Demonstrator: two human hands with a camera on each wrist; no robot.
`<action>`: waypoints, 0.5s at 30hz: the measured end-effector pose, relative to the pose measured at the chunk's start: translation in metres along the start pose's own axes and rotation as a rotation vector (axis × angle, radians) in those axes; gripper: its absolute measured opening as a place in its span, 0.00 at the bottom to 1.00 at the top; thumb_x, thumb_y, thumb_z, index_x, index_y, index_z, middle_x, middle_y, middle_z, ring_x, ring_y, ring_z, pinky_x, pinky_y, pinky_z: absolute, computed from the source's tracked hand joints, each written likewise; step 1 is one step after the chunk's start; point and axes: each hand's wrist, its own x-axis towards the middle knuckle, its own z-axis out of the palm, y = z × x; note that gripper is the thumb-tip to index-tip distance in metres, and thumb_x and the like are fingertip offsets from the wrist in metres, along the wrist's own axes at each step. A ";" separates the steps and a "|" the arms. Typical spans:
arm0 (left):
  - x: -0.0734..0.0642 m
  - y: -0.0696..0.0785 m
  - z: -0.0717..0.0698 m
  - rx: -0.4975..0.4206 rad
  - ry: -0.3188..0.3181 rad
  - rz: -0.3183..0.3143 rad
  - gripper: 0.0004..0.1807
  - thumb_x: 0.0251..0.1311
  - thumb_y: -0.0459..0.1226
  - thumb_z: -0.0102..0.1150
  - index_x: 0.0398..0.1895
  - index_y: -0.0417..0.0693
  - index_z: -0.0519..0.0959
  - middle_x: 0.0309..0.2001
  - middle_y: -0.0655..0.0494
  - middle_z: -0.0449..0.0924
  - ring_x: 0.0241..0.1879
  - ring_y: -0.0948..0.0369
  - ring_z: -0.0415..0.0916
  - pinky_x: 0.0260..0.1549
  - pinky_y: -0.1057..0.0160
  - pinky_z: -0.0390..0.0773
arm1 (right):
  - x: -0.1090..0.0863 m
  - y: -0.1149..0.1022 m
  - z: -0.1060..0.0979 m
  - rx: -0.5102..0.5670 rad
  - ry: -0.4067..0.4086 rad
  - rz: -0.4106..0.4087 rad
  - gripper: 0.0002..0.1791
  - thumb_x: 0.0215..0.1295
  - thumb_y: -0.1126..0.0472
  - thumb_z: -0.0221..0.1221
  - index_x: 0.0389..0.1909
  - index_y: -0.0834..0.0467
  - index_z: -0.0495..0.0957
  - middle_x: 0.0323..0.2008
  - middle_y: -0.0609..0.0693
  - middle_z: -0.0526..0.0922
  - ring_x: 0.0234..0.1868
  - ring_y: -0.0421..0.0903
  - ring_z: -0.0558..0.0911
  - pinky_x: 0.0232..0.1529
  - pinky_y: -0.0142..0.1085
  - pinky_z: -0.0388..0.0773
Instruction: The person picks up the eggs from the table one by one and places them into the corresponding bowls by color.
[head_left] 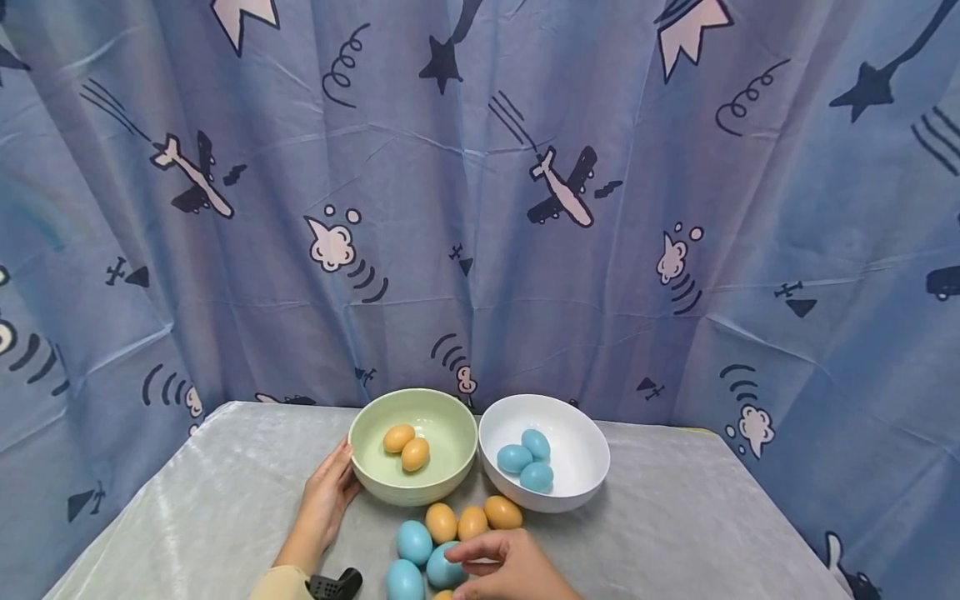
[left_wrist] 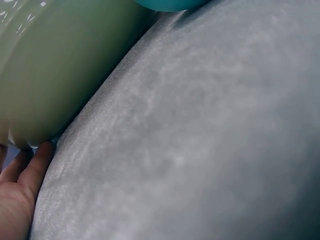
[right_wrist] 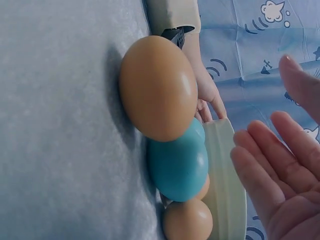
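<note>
My left hand [head_left: 324,500] rests against the left outer side of a green bowl [head_left: 450,483]; in the left wrist view its fingers [left_wrist: 37,167] touch the bowl's lower wall. Two orange-yellow eggs [head_left: 415,455] lie in that bowl. Above a group of loose eggs is my right hand [head_left: 513,571], thumb and fingers apart and holding nothing, partly covering a blue egg [head_left: 442,568]. Beside it are other blue eggs [head_left: 414,542] and several orange-yellow eggs [head_left: 441,522]. The right wrist view shows an orange-yellow egg [right_wrist: 158,88] nearest, with spread fingers [right_wrist: 257,182] off to one side.
A white bowl [head_left: 588,467] with three blue eggs [head_left: 536,477] stands right of the green one. Grey cloth [head_left: 675,517] covers the table. A blue patterned curtain [head_left: 465,167] hangs behind it. A black strap device [head_left: 335,585] sits at the left wrist.
</note>
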 end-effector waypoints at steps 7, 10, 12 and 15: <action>0.001 -0.001 0.000 0.015 -0.003 -0.005 0.39 0.75 0.54 0.45 0.80 0.46 0.48 0.79 0.48 0.48 0.77 0.51 0.49 0.71 0.50 0.64 | 0.000 0.004 0.002 -0.014 -0.008 0.083 0.18 0.54 0.67 0.71 0.48 0.62 0.85 0.50 0.56 0.87 0.54 0.53 0.85 0.56 0.43 0.82; 0.000 -0.001 -0.001 0.016 -0.002 -0.008 0.38 0.76 0.53 0.43 0.80 0.46 0.48 0.79 0.48 0.48 0.77 0.51 0.49 0.68 0.56 0.69 | 0.001 0.007 0.001 -0.008 -0.025 0.103 0.18 0.54 0.67 0.70 0.48 0.60 0.86 0.51 0.55 0.87 0.56 0.53 0.84 0.56 0.43 0.82; -0.001 -0.001 -0.001 0.016 -0.001 -0.010 0.38 0.76 0.53 0.43 0.80 0.46 0.48 0.79 0.48 0.48 0.77 0.51 0.49 0.67 0.57 0.70 | 0.003 0.010 0.000 0.003 -0.040 0.097 0.19 0.54 0.67 0.70 0.49 0.60 0.86 0.51 0.55 0.87 0.57 0.53 0.84 0.57 0.43 0.82; -0.001 -0.001 -0.002 0.020 -0.002 -0.007 0.38 0.76 0.53 0.43 0.80 0.46 0.47 0.79 0.49 0.47 0.78 0.51 0.48 0.70 0.54 0.66 | 0.005 0.014 -0.001 0.015 -0.054 0.097 0.19 0.54 0.67 0.69 0.49 0.59 0.86 0.51 0.55 0.87 0.56 0.50 0.84 0.57 0.41 0.82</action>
